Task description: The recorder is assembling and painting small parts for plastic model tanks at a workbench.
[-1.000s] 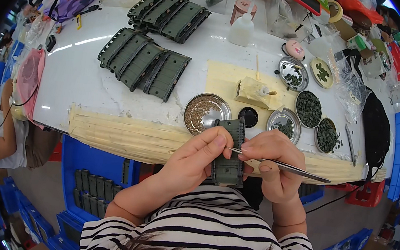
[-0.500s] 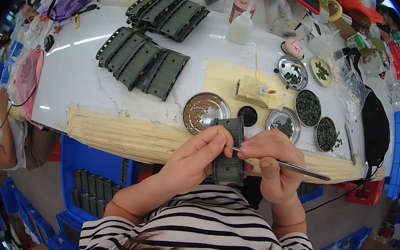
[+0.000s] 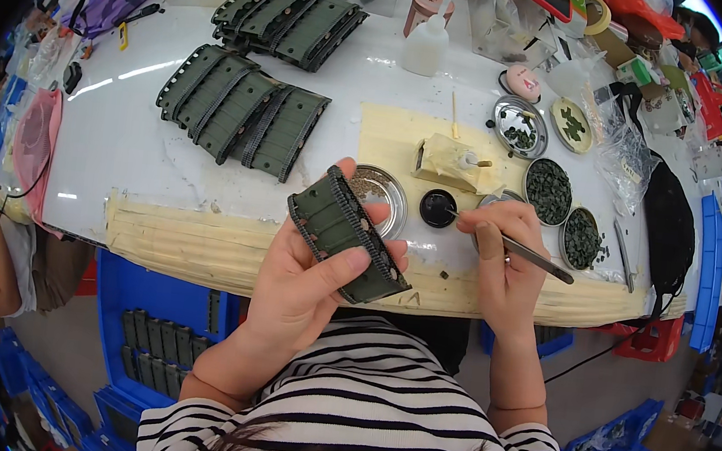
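Note:
My left hand holds a dark green curved panel with ridged, toothed edges, tilted over the front of the table. The thumb presses on its near side and the fingers wrap behind it. Metal tweezers are pinched in my right hand, their tips at the right rim of a small round black dish. Whether the tips hold anything is too small to tell. Beside the panel, a steel dish of small brown pieces is partly covered by my left fingers. Another steel dish sits partly hidden behind my right hand.
Green curved panels lie in two groups at the left. Dishes of dark green bits stand at the right, near a second metal tool. A white squeeze bottle and a tape-wrapped block stand farther back. Yellow padding covers the front edge.
My left hand has moved left and turned the panel to a slant. My right hand has drawn the tweezers away from the panel, up to the black dish.

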Demonstrator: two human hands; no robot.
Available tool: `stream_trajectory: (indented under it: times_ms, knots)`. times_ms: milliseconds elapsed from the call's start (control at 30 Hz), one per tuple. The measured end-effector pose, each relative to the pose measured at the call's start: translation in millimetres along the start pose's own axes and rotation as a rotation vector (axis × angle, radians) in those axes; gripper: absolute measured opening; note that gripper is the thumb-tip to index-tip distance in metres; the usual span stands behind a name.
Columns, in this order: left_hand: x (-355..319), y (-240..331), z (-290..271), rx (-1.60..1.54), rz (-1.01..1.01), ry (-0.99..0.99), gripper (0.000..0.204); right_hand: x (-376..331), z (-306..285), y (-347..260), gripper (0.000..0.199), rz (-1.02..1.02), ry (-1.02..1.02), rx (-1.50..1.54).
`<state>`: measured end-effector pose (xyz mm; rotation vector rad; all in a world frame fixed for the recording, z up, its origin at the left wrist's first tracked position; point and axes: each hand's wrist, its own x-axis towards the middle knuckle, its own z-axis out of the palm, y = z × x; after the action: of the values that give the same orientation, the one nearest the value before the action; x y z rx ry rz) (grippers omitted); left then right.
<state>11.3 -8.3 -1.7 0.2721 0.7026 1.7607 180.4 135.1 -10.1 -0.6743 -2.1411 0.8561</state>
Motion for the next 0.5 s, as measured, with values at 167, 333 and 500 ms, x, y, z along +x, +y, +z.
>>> stream_trajectory:
  times_ms: [167,333,500]
  knots:
    - [-2.8,-1.2,-2.5,-0.095,-0.032,0.054,0.057,0.8,2.8,2.5,0.013,-0.019,-0.017,-0.034]
    - [-2.7,3.0,2.0,-0.044,-0.013,0.097,0.048,0.6,5.0,0.4,0.013,0.031,-0.013,-0.020]
    - [-3.0,8.4,6.1,-0.019,-0.027,0.134,0.042,2.3,8.6,0.1,0.009,0.005,0.051,-0.031]
